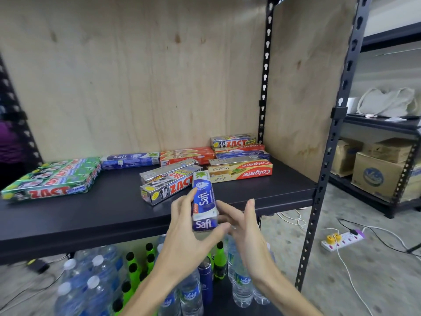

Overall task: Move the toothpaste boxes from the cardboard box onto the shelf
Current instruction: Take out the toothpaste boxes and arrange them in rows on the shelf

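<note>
With the left hand (189, 226) pinching the blue toothpaste box (204, 201) over the shelf's (68, 220) front edge and the right hand (241, 224) open beside it, lay it flat beside the silver boxes (168, 183), not on them.

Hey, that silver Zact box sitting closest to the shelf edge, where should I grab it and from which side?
Grip the silver Zact box across its two long sides near the middle, coming from above. It lies flat and slanted on the shelf, its near end and top are free, but another silver box lies close behind it, so a low approach from the back is blocked.
</note>
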Motion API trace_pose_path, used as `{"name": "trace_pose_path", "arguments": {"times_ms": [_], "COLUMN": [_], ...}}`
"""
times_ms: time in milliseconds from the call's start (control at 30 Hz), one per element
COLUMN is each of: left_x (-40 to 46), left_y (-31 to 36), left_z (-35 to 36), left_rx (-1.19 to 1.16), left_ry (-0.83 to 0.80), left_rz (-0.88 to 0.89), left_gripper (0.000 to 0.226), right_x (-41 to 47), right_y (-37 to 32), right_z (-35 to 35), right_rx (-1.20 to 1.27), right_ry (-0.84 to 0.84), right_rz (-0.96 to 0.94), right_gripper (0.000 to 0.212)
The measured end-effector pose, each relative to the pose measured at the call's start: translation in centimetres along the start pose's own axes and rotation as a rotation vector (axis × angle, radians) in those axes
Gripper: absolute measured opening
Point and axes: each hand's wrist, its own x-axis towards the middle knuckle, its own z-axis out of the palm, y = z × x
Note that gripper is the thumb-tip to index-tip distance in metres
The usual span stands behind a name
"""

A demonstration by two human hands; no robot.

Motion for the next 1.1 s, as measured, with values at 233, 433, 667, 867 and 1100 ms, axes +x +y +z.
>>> {"name": "trace_pose_path", "arguments": {"times_ms": [233,433,667,867,1100], "left_x": [1.6,3.7,2.5,4.7,14.8], "left_y": [-3.2,-4.7,-6.1,-5.6,-11.4], "left_z": [-6.0,-11.1,-11.3,-15.1,-25.3], "left_rx": [0.066,0.234,0.293,0.217,0.338], "left_ry": [-0.045,-0.228,0.02,0.101,0.076], "left_rz": [-0.024,-0.015,-0.01,0.04,-0.044], "left_gripper": [0.07,0.064,0.05,0.048,0.045], "right_x": [3.0,10.7,13.5,14.9,23.2], "right_y": [-0.4,-3.6,-6.0,-8.0,-7.5], "right_z": [0.5,-1.6,-2.8,-0.4,8.8], "right_rx": [-0.308,-1.021,-1.215,-1.099,-1.093], "right_ry": [-0.135,-0.157,-0.492,-0.446,-0.431], "right_rz": [-0.231,-0.328,-0.259,-0.394,-0.485], "right_gripper": [0.03,0.083,0.07,0.063,0.053]}}
